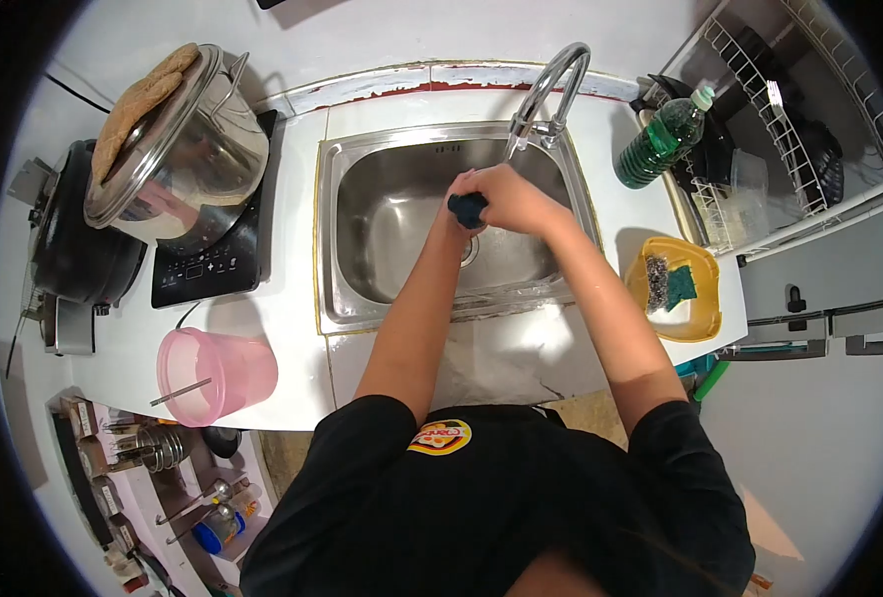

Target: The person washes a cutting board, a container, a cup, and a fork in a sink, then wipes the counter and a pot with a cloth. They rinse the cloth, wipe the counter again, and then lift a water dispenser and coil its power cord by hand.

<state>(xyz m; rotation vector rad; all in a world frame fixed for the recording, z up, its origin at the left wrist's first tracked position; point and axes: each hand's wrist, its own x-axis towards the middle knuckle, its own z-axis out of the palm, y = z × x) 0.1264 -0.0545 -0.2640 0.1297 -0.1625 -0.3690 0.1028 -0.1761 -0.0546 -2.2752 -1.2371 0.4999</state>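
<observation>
Dark object (468,209): a small dark blue thing held over the basin of the sink (382,229), right under the spout of the faucet (551,85); what it is I cannot tell, since the hands cover most of it.
Right hand (513,199): fingers curled closed around the dark object, knuckles turned up toward the camera.
Left hand (458,189): pressed against the right hand and touching the dark object; its fingers are tucked out of sight, so I cannot tell whether they grip or lie loose.
Arms: both bare forearms reach from the black shirt over the front edge of the sink and meet above the drain.
Right of sink: a green bottle (660,144) stands on the counter; nearer the person a yellow dish (700,318) holds a green sponge (680,284) and what looks like a steel scourer (656,281). A wire dish rack (789,129) stands beyond.
Left of sink: a steel pot (188,149) with its lid on sits tilted on a black induction hob (212,269); a pink jug (217,373) stands near the counter's front edge.
</observation>
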